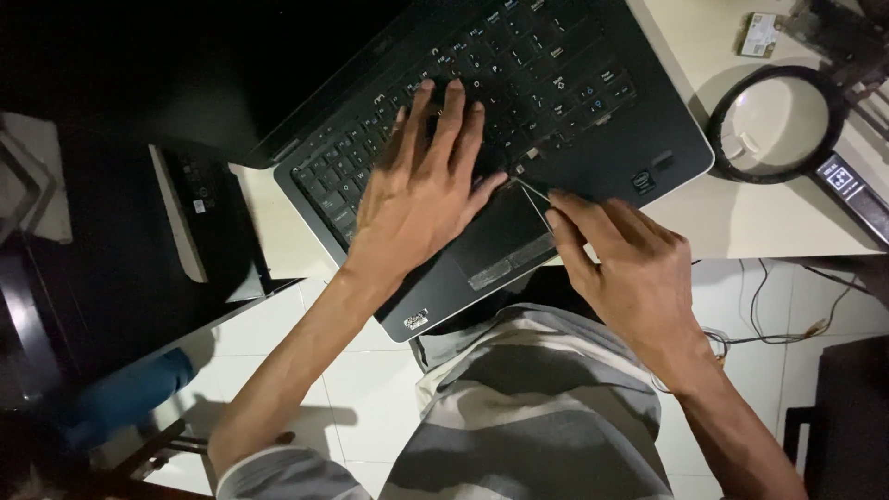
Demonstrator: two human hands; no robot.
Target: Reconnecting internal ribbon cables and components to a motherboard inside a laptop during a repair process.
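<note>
A black laptop (593, 130) lies open and tilted on a pale table (778, 218), its front corner hanging over the table's edge. My left hand (421, 190) rests flat on the keyboard and palm rest, fingers spread. My right hand (620, 264) pinches a thin metal tool (532, 188) whose tip touches the upper right corner of the touchpad (505, 231), by the lower edge of the keyboard.
A round magnifying glass (776, 125) with a dark handle lies on the table to the right. A small circuit card (762, 35) lies at the top right. A dark unit (185, 218) stands at the left. Cables (759, 319) lie on the white tiled floor.
</note>
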